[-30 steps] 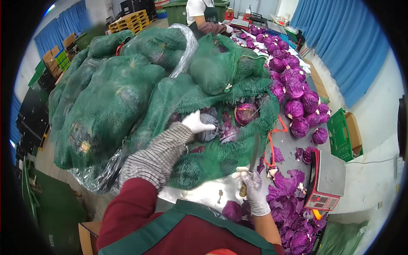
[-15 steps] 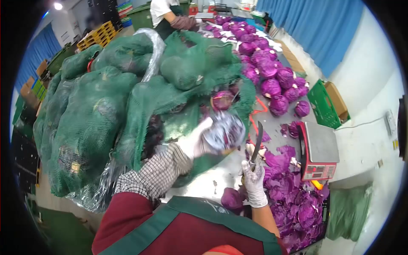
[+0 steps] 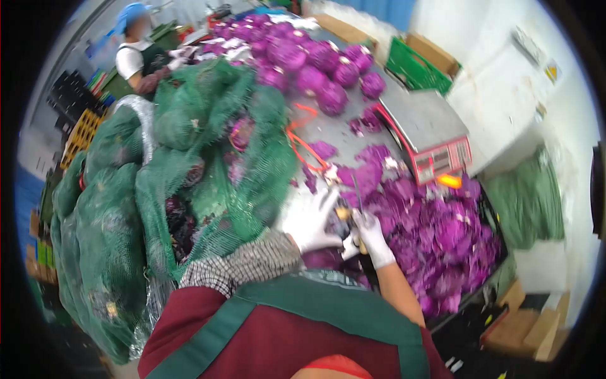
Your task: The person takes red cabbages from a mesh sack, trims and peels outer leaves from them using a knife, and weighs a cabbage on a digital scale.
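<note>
My left hand (image 3: 309, 220), in a white glove, has its thumb and fingers spread around a dark bluish cabbage (image 3: 339, 223). The cabbage is mostly hidden, with a pale stem end showing. Close on its right, my gloved right hand (image 3: 374, 240) is closed on a knife (image 3: 358, 191), its thin blade pointing up and away. Purple outer leaves (image 3: 435, 237) are heaped to the right of my right hand. Left of my hands lies an opened green mesh bag (image 3: 268, 136) with cabbages inside.
Peeled purple cabbages (image 3: 322, 57) cover the far table. A red scale (image 3: 429, 136) stands at the right, near a green crate (image 3: 420, 66). Orange string (image 3: 303, 142) lies beside the bag. Full mesh bags (image 3: 110, 234) are piled left. Another person (image 3: 148, 57) stands at the back left.
My left hand has lifted the cabbage out of the mesh bag and brought it right and nearer, beside the knife. The view has swung to the right and down.
</note>
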### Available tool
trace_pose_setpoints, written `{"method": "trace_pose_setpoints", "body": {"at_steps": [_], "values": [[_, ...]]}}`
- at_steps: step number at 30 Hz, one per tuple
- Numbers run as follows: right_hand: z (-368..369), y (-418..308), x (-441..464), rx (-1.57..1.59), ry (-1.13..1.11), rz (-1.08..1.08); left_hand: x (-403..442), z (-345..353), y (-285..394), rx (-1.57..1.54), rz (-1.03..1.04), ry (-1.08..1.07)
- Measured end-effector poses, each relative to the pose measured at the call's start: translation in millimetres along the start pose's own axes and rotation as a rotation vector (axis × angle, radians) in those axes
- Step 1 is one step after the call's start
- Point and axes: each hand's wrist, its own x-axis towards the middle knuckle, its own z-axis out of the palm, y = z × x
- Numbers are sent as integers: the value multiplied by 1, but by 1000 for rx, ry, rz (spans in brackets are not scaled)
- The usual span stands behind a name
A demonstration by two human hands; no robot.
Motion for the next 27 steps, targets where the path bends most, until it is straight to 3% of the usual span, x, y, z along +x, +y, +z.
{"method": "trace_pose_setpoints", "body": {"at_steps": [2, 3, 4, 7, 9, 13, 16, 22, 25, 27], "values": [[3, -22, -9, 91, 72, 107, 20, 5, -9, -228, -112, -27], [0, -7, -8, 93, 141, -8, 23, 24, -21, -246, -76, 121], [0, -6, -11, 93, 206, -118, 29, 27, -25, -280, -58, 136], [-23, -21, -30, -368, 166, -286, 38, 26, -16, -195, -145, 43], [-26, -47, -43, -482, 85, -239, 45, 2, 3, -112, -233, -102], [-24, -50, -48, -574, -21, -157, 51, 0, -1, -211, -254, -137], [-20, -48, -44, -676, -14, -140, 55, 9, -5, -157, -209, 14], [-19, -45, -11, -887, -35, -90, 65, 16, -7, -32, -188, 95], [-17, -35, 15, -926, 11, -101, 70, 6, 1, -34, -296, -48], [-17, -44, 31, -973, 10, -90, 74, 10, -7, -231, -339, -1]]}}
